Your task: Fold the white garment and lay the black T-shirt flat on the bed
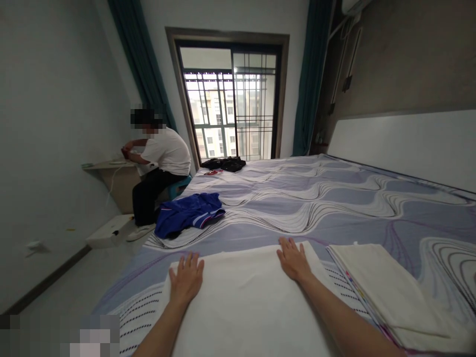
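**White cloth (243, 302): flat palms, even pressure**

L hand (187, 280) & R hand (293, 260) both palm-down on the cloth by its far corners, fingers slightly spread, nothing gripped. Cloth's dead centre on the patterned bedsheet (260, 208); near edge runs out of view, so can't tell if it's straight. Faint creases show btwn the hands: prob. best to press lightly & sweep outward, L & R at same pace, fingers flat, not hooked, else the fabric may bunch. Worth squaring the far corners too. Mind the folded cream fabric (390, 285) just to the R; blue garment (188, 213) lies beyond L hand, apart from the cloth.
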Demonstrator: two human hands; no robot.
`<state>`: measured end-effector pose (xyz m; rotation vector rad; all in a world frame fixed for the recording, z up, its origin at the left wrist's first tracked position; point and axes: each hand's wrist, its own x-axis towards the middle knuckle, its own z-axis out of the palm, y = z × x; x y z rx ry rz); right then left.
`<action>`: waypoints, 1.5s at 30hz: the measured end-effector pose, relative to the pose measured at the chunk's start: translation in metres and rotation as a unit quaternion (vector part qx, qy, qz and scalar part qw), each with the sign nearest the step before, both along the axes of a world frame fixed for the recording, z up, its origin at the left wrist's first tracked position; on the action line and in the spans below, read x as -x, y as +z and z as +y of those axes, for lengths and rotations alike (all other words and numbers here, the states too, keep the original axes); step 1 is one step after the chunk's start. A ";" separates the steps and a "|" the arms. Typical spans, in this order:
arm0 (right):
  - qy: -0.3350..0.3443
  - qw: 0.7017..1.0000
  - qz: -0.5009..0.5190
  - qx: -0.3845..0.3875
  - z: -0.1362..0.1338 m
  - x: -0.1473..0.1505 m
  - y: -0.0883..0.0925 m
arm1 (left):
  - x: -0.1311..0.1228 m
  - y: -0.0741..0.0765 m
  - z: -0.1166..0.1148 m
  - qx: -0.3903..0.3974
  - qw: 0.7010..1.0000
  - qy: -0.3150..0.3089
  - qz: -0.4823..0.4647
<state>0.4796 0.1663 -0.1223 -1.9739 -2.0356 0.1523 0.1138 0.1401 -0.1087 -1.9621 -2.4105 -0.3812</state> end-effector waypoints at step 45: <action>0.053 0.998 -0.040 0.006 -0.237 -0.042 -0.029 | -0.013 -0.033 -0.236 -0.022 0.978 -0.189 0.081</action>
